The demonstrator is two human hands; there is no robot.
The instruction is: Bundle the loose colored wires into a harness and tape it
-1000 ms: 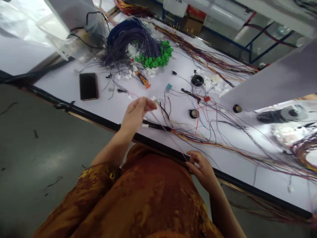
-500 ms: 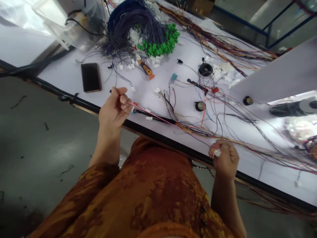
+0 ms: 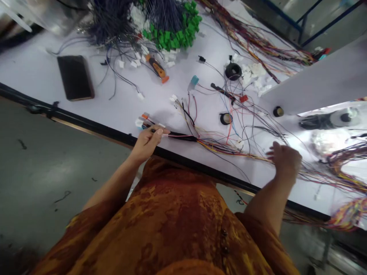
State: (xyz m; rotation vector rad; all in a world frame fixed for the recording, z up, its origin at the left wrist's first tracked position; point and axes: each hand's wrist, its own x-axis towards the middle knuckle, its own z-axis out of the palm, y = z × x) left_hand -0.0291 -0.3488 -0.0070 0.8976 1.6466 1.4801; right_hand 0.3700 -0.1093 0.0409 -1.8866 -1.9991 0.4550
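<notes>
My left hand [image 3: 147, 142] is at the table's near edge, thumb and fingers pinched on a thin pink wire [image 3: 180, 135]. A small dark piece shows at its fingertips. Just beneath runs a wire harness [image 3: 186, 138] in black sleeving, with an orange connector [image 3: 145, 117] and a white connector [image 3: 139, 122] at its left end. My right hand [image 3: 286, 160], slightly blurred, hovers over the loose wires on the right with its fingers apart and nothing visible in them. A small white connector [image 3: 239, 143] lies among the wires to its left.
A phone [image 3: 76, 78] and an orange-black cutter [image 3: 156, 68] lie at left. Behind them sits a wire bundle with green connectors [image 3: 174, 36]. Black tape rolls [image 3: 233, 71] and a teal connector [image 3: 195, 80] are mid-table. A grey-white panel [image 3: 318, 80] rises at right.
My left hand has come down and right to the harness, keeping the pink wire. My right hand has let go of the white connector, moved right and opened. The view has shifted.
</notes>
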